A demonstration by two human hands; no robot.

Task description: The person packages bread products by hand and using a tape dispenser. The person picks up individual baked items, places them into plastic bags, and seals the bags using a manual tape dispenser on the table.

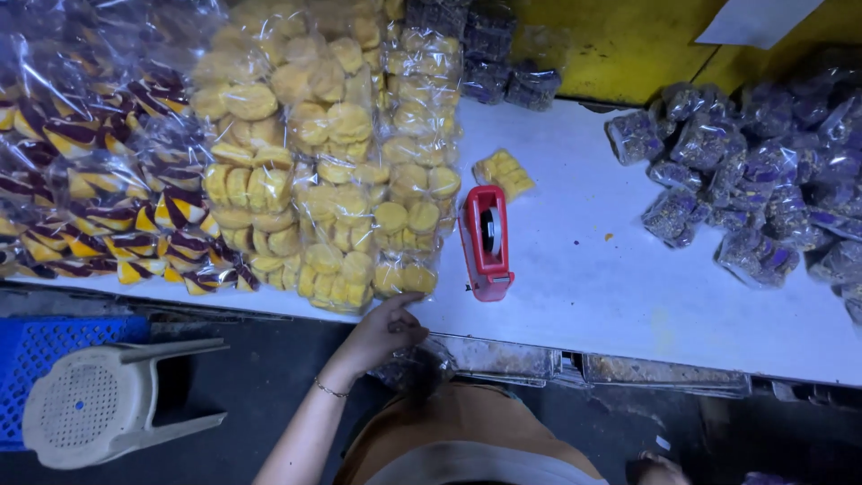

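Note:
My left hand reaches up to the near edge of the white table, a thin bracelet on its wrist. Its fingertips touch the edge just below the clear packs of round yellow biscuits. The fingers are loosely spread and I see nothing held in them. Some crinkled clear plastic lies just under the hand, below the table edge. A red tape dispenser stands on the table a short way right of the hand. One small yellow pack lies alone behind the dispenser. My right hand is out of view.
Packs of striped yellow and maroon sweets fill the table's left. Packs of dark purple pieces are heaped at the right. A blue crate and a tipped beige plastic stool sit on the floor at lower left. A yellow wall lies behind.

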